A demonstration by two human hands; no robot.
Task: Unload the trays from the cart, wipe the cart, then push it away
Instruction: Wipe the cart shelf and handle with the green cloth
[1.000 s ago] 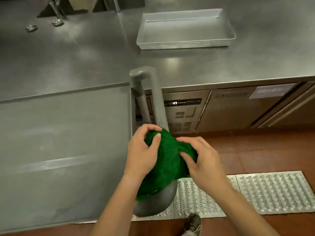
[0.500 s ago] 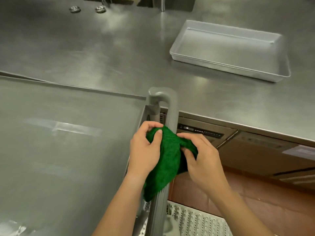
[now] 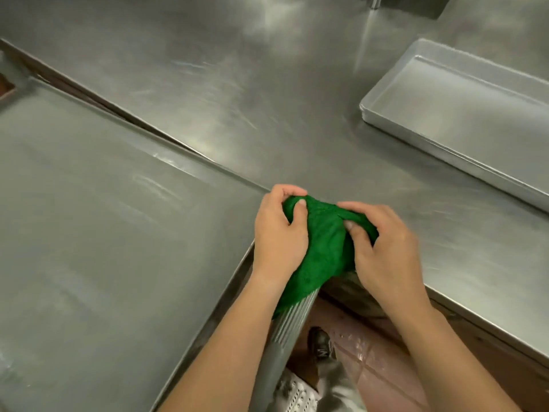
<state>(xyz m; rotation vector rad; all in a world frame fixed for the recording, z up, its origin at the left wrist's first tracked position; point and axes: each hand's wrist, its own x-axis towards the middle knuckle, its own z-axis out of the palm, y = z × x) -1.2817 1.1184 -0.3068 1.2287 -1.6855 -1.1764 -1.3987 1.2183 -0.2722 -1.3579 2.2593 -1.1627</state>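
Presently both hands, left hand (image 3: 279, 233) and right hand (image 3: 386, 251), grip the green cloth (image 3: 320, 248), fingers curled into it. It drapes the cart handle (image 3: 285, 331), whose ribbed bar runs down toward the person. The tray (image 3: 463, 111) sits unloaded on the counter (image 3: 237, 84).

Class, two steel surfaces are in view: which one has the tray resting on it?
The counter, the farther surface, bears the tray; the cart top at left shows none.

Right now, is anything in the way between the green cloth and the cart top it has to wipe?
Nothing visible is. The left hand and right hand grip the green cloth over the cart handle, right beside the cart top. The tray sits apart on the counter.
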